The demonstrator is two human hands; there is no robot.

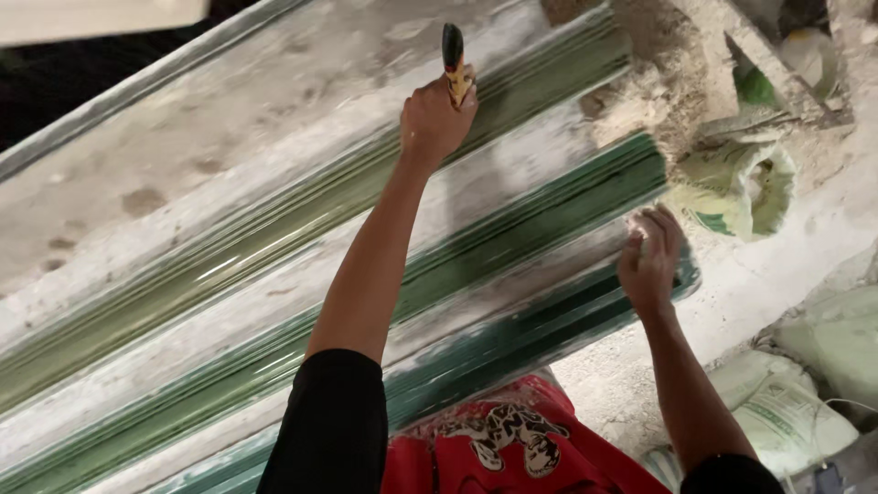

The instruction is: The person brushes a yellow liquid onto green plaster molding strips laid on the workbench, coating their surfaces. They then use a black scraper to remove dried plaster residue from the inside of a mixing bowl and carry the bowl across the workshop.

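Glass sheets (512, 247), stacked in stepped layers with green edges, run slantwise beneath both arms, their dusty tops pale grey. The left hand (434, 119) is clenched around a small tool with a yellowish handle and dark tip (453, 55), which sticks up past the knuckles; the fist rests on an upper sheet. The right hand (649, 261) lies on the end of a lower sheet, fingers curled loosely over its corner, holding nothing I can make out. Just beyond those fingers sits an open pale sack (736, 187); more sacks (786, 412) lie below the wrist.
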